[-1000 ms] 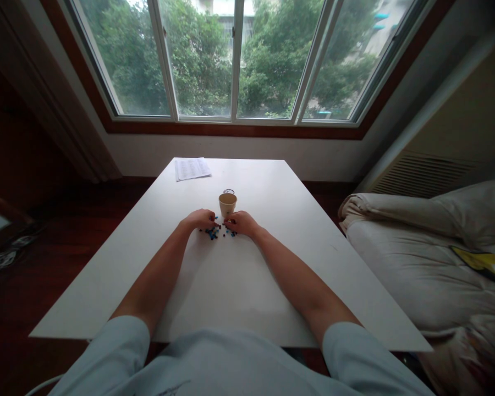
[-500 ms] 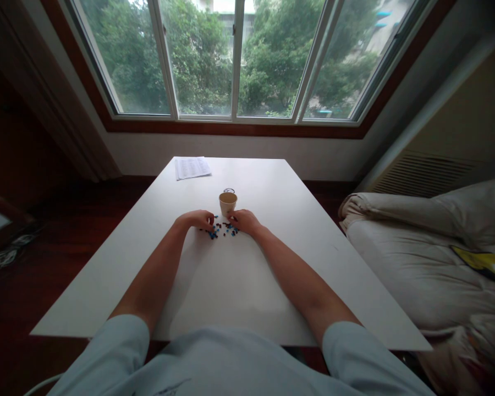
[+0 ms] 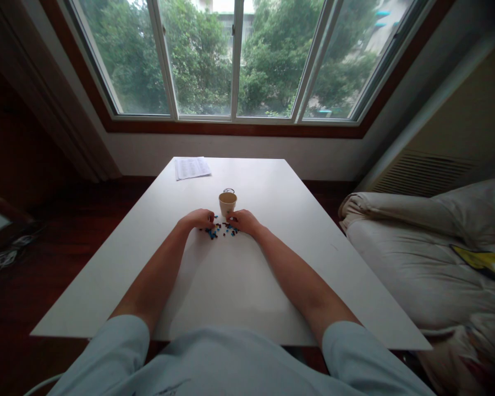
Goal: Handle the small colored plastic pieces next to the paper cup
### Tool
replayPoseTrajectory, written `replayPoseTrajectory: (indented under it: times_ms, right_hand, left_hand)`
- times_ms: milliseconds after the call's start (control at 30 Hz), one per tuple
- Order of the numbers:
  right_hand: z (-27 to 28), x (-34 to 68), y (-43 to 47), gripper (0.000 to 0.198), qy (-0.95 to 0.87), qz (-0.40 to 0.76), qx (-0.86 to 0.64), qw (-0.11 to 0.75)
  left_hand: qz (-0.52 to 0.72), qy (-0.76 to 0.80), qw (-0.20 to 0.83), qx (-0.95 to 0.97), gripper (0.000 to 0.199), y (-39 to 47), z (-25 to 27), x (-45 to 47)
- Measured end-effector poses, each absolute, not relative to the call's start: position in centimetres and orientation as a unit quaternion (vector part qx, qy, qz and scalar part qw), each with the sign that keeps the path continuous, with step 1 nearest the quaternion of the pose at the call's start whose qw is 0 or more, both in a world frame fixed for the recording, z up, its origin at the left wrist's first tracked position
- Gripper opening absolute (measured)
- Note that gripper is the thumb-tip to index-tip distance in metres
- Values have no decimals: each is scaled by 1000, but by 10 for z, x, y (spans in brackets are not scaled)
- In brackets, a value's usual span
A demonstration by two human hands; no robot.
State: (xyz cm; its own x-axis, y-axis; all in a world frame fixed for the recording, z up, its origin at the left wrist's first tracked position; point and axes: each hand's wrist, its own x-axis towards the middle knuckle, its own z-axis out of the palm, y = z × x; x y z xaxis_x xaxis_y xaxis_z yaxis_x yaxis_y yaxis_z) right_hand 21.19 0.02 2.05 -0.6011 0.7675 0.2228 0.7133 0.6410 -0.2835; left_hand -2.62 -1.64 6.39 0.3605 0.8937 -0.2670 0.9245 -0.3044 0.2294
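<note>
Curling, left hand (image 3: pixel 200 219) and right hand (image 3: pixel 245 221) flank small pieces (image 3: pixel 212 234).

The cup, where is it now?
In the head view, the cup stands near the middle of the white table, just beyond the small pieces and beside the right hand.

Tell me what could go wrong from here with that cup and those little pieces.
The right hand is close by the base of the upright cup, so a careless nudge might tip it.

Small blue and dark pieces lie loose on the white table; the left hand, right among them, could scatter some.
</note>
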Motion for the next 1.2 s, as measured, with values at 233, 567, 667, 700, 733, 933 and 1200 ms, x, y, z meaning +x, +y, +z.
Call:
replayPoseTrajectory:
  times_ms: [233,567,667,700,733,933,1200]
  right_hand:
    - [20,213,1,24,-888,79,-426,152]
    - [22,213,-1,25,-886,69,-439,132]
    - [20,212,0,24,-886,70,-438,135]
    - [20,212,1,23,-885,70,-438,137]
    - [19,212,1,23,-885,70,-439,141]
    - [20,212,-1,20,-880,72,-442,160]
    - [18,213,0,20,-838,138,-461,258]
  left_hand:
    - [-2,582,111,806,28,-16,59,-22]
    - [26,550,123,825,28,-18,58,-21]
    - [29,548,123,827,26,-18,57,-21]
    - [30,546,126,828,26,-18,57,-21]
    - [30,544,131,828,26,-18,56,-21]
    - [48,536,137,832,24,-19,55,-22]
    - [69,539,117,831,22,-23,56,-18]
